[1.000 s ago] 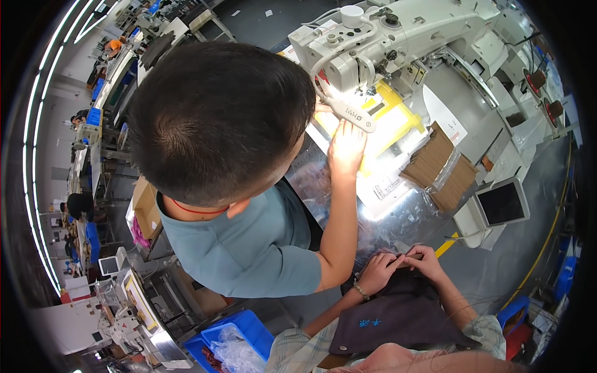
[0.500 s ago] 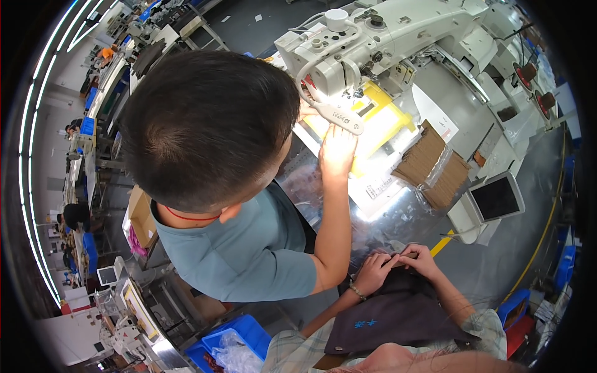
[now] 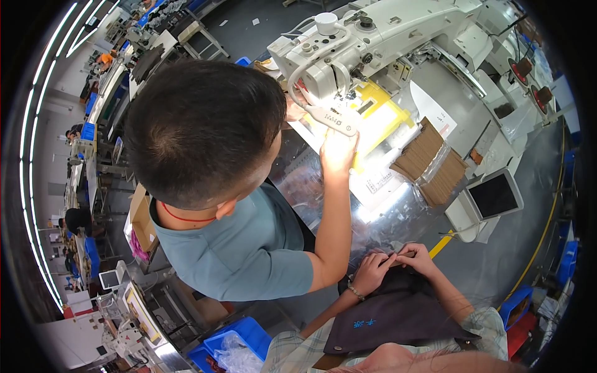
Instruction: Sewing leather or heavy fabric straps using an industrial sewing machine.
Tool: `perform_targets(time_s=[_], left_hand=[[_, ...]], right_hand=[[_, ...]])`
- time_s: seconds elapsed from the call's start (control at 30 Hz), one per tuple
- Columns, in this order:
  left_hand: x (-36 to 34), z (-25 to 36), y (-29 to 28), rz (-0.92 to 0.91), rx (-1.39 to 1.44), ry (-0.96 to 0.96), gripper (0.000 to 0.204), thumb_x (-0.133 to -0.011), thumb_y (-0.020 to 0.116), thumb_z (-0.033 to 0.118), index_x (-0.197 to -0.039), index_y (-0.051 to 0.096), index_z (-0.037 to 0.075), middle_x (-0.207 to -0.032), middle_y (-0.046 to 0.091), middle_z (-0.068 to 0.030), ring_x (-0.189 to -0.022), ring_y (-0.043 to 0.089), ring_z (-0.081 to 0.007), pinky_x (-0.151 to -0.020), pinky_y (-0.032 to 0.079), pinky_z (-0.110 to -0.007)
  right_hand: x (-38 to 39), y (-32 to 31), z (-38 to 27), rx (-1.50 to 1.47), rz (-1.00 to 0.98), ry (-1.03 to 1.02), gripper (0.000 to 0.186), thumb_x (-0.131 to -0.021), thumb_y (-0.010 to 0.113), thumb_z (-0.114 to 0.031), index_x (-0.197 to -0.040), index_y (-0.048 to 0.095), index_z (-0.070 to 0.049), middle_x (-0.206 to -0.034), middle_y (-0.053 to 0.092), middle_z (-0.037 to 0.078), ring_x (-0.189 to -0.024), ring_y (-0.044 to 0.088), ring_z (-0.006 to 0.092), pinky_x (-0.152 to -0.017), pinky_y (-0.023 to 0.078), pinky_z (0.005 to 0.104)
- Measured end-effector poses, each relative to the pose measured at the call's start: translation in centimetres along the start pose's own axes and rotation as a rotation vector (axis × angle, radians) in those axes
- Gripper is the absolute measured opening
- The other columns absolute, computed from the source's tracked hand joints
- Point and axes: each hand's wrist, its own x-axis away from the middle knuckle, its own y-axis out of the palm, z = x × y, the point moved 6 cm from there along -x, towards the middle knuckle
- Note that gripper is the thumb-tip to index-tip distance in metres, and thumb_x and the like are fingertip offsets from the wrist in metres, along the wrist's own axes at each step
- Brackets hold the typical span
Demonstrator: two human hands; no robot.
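My left hand (image 3: 372, 271), with a beaded bracelet at its wrist, is closed near the metal table's front edge. Its fingertips meet those of my right hand (image 3: 415, 257), which is also closed. Something small and thin is pinched between them, too hidden to name. Dark apron cloth (image 3: 398, 314) lies below both hands. Beside me a co-worker in a blue-grey shirt (image 3: 249, 261) leans over a white sewing machine (image 3: 379, 37). That person's hand (image 3: 339, 155) rests by a yellow template (image 3: 379, 115) under a bright lamp (image 3: 334, 119).
A stack of brown pieces (image 3: 423, 158) bound with clear plastic lies on the table, near a small screen (image 3: 495, 195). White printed paper (image 3: 380, 186) lies left of the stack. A blue bin (image 3: 252, 336) with clear plastic stands at lower left. Thread spools (image 3: 521, 68) stand at upper right.
The view has shifted slightly. My fingers have drawn closer together, and the brown strip seen between them earlier is now mostly hidden. The co-worker's hand stays by the yellow template.
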Motion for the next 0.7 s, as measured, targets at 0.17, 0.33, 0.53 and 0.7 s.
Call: perform_targets(time_s=[0.17, 0.33, 0.53, 0.7], left_hand=[[0.09, 0.00, 0.04, -0.009, 0.007, 0.008, 0.045, -0.082, 0.056, 0.006, -0.127, 0.055, 0.007, -0.098, 0.053, -0.0081, -0.096, 0.053, -0.0253, -0.081, 0.041, -0.037], [0.10, -0.11, 0.01, -0.003, 0.022, -0.009, 0.045, -0.081, 0.056, 0.005, -0.127, 0.055, 0.007, -0.098, 0.052, -0.0080, -0.096, 0.052, -0.0254, -0.081, 0.041, -0.037], [0.12, -0.17, 0.14, 0.000, 0.017, -0.011, 0.047, -0.080, 0.058, 0.005, -0.127, 0.055, 0.007, -0.099, 0.054, -0.0067, -0.096, 0.052, -0.0244, -0.082, 0.040, -0.036], [0.14, -0.17, 0.09, -0.001, 0.013, -0.013, 0.049, -0.079, 0.061, 0.005, -0.127, 0.055, 0.008, -0.100, 0.055, -0.0058, -0.096, 0.052, -0.0237, -0.082, 0.040, -0.035]], right_hand=[[-0.05, 0.00, -0.07, 0.002, -0.002, 0.006, 0.007, -0.080, 0.069, -0.003, -0.080, 0.067, 0.004, -0.079, 0.062, 0.007, -0.063, 0.060, 0.0112, -0.055, 0.048, 0.0223], [-0.14, -0.09, 0.32, 0.005, 0.015, 0.050, 0.006, -0.080, 0.069, -0.002, -0.079, 0.067, 0.003, -0.078, 0.062, 0.007, -0.063, 0.060, 0.0115, -0.055, 0.049, 0.0224], [-0.22, -0.19, 0.55, 0.011, 0.019, 0.046, 0.005, -0.079, 0.070, -0.001, -0.079, 0.066, 0.003, -0.079, 0.062, 0.006, -0.064, 0.060, 0.0112, -0.055, 0.049, 0.0222], [-0.17, -0.05, 0.19, -0.011, 0.012, 0.017, 0.005, -0.079, 0.070, -0.001, -0.079, 0.066, 0.003, -0.078, 0.061, 0.006, -0.063, 0.060, 0.0108, -0.054, 0.048, 0.0221]])
